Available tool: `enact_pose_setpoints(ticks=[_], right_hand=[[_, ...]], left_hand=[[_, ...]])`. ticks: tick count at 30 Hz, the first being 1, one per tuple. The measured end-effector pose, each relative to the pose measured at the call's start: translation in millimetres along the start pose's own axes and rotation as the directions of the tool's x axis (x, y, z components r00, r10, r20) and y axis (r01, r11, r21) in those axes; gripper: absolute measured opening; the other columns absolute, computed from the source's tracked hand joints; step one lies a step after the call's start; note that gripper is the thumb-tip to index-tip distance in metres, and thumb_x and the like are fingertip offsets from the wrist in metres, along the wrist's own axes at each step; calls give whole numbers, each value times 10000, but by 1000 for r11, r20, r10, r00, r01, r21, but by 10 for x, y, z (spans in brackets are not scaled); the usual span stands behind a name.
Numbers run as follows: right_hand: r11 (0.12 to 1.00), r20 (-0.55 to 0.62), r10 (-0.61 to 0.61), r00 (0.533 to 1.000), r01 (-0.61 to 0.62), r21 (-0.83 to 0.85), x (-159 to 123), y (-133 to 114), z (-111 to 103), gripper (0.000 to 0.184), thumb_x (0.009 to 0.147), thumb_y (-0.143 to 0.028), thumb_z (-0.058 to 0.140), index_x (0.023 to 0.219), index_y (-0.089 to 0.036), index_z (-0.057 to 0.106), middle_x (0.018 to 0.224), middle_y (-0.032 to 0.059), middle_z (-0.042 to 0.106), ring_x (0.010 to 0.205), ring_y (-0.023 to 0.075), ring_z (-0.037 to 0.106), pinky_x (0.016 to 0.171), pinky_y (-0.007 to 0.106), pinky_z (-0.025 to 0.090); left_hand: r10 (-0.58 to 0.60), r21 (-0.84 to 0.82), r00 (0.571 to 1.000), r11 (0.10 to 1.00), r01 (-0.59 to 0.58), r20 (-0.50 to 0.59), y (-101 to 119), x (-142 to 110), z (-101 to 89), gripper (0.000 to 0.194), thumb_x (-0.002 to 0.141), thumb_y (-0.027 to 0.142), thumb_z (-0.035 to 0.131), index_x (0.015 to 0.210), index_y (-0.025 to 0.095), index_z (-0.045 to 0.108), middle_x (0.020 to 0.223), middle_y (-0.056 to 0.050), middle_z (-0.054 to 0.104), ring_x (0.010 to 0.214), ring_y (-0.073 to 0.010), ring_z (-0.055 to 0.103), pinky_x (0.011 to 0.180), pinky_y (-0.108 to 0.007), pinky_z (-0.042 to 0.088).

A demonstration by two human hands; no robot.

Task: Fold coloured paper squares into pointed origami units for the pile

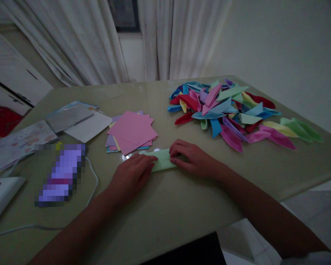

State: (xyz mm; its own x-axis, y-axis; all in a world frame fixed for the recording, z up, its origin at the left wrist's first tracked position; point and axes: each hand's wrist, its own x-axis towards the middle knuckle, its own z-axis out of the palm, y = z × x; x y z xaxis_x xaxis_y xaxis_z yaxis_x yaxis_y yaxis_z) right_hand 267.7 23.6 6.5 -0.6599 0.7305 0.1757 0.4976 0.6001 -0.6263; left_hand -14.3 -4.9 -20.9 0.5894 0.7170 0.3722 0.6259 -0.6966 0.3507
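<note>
Green paper strip, where does it lie?

On the bench, between the two hands, just on the near side of the stack of paper squares.

And how are the hands placed?

Left hand rests over the strip's left end, fingers close together. Right hand has its fingers curled at the other end, thumb and fingertips narrowly apart. Both touch it; whether either one pinches it, I cannot tell.

Anything around them?

Pink tops the stack, and a heap of folded paper pieces in many colours spreads toward the far right
</note>
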Motion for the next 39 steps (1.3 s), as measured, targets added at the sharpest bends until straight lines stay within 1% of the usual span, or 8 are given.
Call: enact_pose_setpoints(ticks=[3, 7, 11, 14, 20, 26, 33, 39], right_hand=[[999, 12, 23, 1000, -23, -35, 4, 38, 25, 66, 1029, -216, 665, 1013, -162, 700, 1037, 75, 679, 927, 205, 659, 865, 325, 512], [998, 5, 29, 1000, -29, -57, -6, 90, 28, 57, 1012, -203, 699, 981, -156, 710, 998, 69, 682, 882, 198, 654, 816, 314, 488], [998, -14, 44, 999, -45, -51, -4, 100, 10, 60, 975, -188, 754, 951, -158, 708, 968, 58, 690, 854, 190, 653, 799, 302, 477], [995, -15, 74, 997, -75, -61, 8, 93, 0, 68, 969, -181, 766, 937, -157, 712, 940, 46, 690, 826, 179, 648, 776, 290, 461], [994, -23, 58, 998, -60, -91, 9, 89, 8, 63, 981, -190, 757, 937, -158, 724, 948, 62, 716, 889, 203, 668, 832, 317, 479], [994, -24, 23, 999, -26, -105, 7, 104, -8, 27, 1002, -196, 735, 1004, -170, 742, 993, 77, 746, 959, 223, 674, 881, 341, 500], [990, 55, -40, 998, 47, -136, -23, 140, -83, 163, 1019, -118, 656, 1076, -171, 800, 1108, 105, 761, 1014, 218, 707, 912, 334, 529], [986, 94, -66, 993, 79, -146, -45, 143, -131, 276, 931, -33, 685, 1107, -188, 830, 1157, 86, 792, 1053, 224, 730, 962, 350, 536]], left_hand=[[78, 51, 997, 996, -78, 10, 8, -2, -5, 233, 1100, 208, 519, 1169, 162, 736, 1111, -106, 786, 989, -256, 725, 868, -407, 602], [146, 164, 989, 976, -146, 16, 93, -41, -27, 237, 1083, 225, 568, 1184, 145, 767, 1153, -126, 789, 1012, -274, 728, 900, -441, 621], [136, 302, 989, 942, -149, 64, 209, -98, -25, 275, 1053, 164, 575, 1252, 97, 752, 1187, -165, 784, 1067, -334, 723, 898, -503, 638], [104, 349, 989, 927, -135, 106, 254, -122, -26, 308, 1052, 149, 556, 1292, 65, 730, 1212, -189, 765, 1085, -344, 721, 887, -494, 652], [91, 380, 987, 915, -136, 135, 260, -112, -33, 345, 1092, 175, 479, 1315, 59, 716, 1203, -181, 748, 1088, -325, 711, 913, -463, 652], [93, 391, 982, 908, -152, 165, 253, -146, 1, 359, 1051, 147, 553, 1359, 21, 688, 1235, -202, 724, 1129, -349, 672, 951, -485, 625], [81, 390, 977, 908, -153, 195, 265, -161, -22, 435, 1031, 89, 500, 1439, 21, 634, 1266, -198, 719, 1138, -354, 662, 937, -480, 604], [35, 349, 987, 933, -88, 156, 292, -173, 34, 429, 1092, 292, 543, 1444, 63, 632, 1298, -193, 712, 1174, -360, 655, 968, -512, 589]])
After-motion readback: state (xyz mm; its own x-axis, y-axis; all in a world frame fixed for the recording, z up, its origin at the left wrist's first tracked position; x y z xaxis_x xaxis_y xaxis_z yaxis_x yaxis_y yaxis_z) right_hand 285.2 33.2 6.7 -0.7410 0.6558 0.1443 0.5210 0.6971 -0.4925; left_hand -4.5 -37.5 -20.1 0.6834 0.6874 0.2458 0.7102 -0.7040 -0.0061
